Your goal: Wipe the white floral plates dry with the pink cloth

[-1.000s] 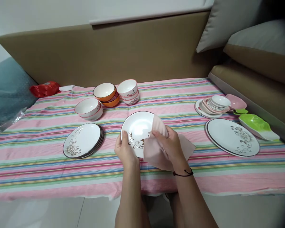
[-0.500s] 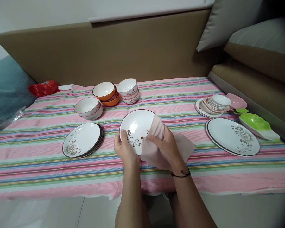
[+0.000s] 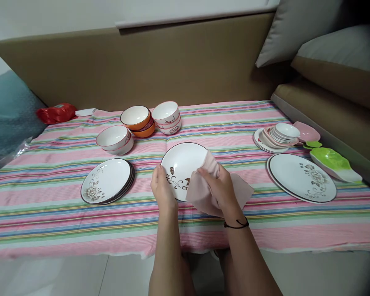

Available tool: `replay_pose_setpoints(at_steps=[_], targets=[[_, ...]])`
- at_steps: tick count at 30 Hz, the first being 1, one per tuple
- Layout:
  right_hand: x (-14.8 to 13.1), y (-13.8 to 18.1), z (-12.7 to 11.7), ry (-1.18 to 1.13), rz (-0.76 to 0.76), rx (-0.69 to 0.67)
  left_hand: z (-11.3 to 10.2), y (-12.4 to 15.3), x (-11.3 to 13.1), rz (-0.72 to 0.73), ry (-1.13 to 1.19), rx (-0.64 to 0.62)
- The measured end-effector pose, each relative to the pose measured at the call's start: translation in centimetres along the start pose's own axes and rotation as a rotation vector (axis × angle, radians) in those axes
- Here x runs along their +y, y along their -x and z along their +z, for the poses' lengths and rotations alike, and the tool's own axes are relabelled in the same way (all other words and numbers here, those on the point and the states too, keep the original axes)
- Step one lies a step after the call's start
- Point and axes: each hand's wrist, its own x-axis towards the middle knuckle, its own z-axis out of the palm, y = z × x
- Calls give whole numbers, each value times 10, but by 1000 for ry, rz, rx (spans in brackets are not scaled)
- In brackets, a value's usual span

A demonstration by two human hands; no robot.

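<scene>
While your left hand point(image 3: 163, 190) gripped the plate point(image 3: 181, 162) at its near left rim, thumb on top and the other fingers hidden beneath, your right hand point(image 3: 222, 190) was closed on the cloth point(image 3: 200, 193), pinching its bunched folds against the plate's right side. The plate sat between your two hands, just beyond your left thumb, its white face turned up toward you and its brown scroll pattern showing beside your right fingertips. You could not tell from this view whether its far edge touched the cover point(image 3: 80, 222). A loose corner of the cloth hung out to the right of your right knuckles, and a dark band point(image 3: 237, 224) circled that wrist.

Left of your left fingers, near but apart, lay a stack of plates point(image 3: 106, 181) on the cover. Beyond them stood the bowls point(image 3: 135, 119), well past your fingertips. Right of your right hand, well apart, lay an oval platter point(image 3: 302, 177), with a green dish point(image 3: 334, 162) just beside it and small saucers point(image 3: 280, 133) piled farther back. A red packet point(image 3: 57, 113) lay far off to the left.
</scene>
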Motion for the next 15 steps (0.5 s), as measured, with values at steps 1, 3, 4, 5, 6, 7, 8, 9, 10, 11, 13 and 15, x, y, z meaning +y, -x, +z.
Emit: replay_pose_setpoints(at_steps=[1,3,4,5,6,7,8,9,10,11,13,15], targets=[[-2,0,-1,-21,9,0,-1,-1,1,-10,-12,-14],[-6,0,-4,-39,18,10,-4,-4,2,-44,-46,-65],[-7,0,-5,-30,14,22,-6,-5,3,-65,-67,-107],[-8,0,-7,-11,5,37,-8,-7,4,-89,-87,-156],[-7,1,-8,11,-7,45,-10,-8,5,-114,-102,-211],[-7,1,-10,37,-16,46,-12,-9,6,-140,-111,-267],[-6,1,-11,66,-23,44,-15,-9,7,-167,-116,-318],[-5,1,-12,94,-29,39,-17,-9,8,-194,-122,-361],[-4,1,-13,121,-32,30,-19,-10,8,-219,-130,-393],[-3,0,-14,142,-36,21,-21,-10,9,-236,-141,-415],[-3,0,-14,171,-48,4,-23,-10,8,-230,-158,-420],[-5,0,-13,166,-61,-10,-21,-11,7,-167,-139,-337]])
